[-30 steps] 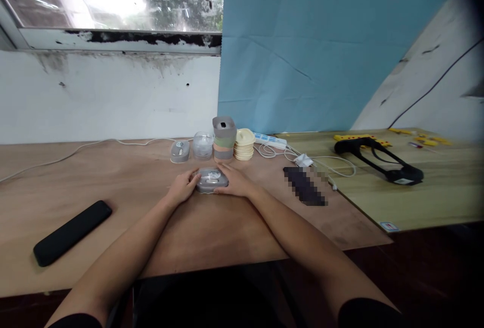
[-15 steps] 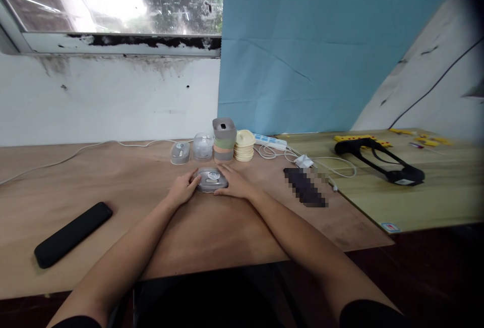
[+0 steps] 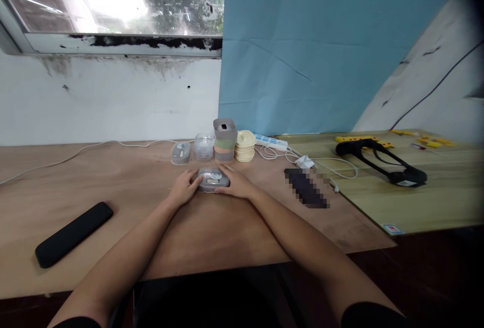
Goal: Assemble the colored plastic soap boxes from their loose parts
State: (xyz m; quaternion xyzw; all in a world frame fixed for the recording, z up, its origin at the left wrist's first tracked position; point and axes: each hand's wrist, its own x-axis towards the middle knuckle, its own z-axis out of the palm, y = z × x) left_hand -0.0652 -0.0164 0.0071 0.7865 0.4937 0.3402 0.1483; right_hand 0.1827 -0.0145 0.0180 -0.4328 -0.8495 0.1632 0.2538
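Note:
A small grey box with a clear lid (image 3: 214,180) lies on the brown tabletop, with a round pale label on top. My left hand (image 3: 186,186) grips its left end, the thumb along the near side. Around the right end curve the fingers of my right hand (image 3: 235,181), thumb at the front. Behind stand a similar grey lidded box (image 3: 181,153), clear plastic covers (image 3: 204,147), a stack of grey, green and orange box bases (image 3: 225,141) and a pile of cream-coloured trays (image 3: 245,147).
A black oblong case (image 3: 73,234) lies at the left. Right of my hands are a blurred-out dark object (image 3: 307,188), a white charger (image 3: 304,162) with cables and a power strip (image 3: 271,142). A black headset-like frame (image 3: 381,161) rests on the lighter table.
Both hands stay on the grey box, which remains in its place on the table. The whole view has shifted very slightly.

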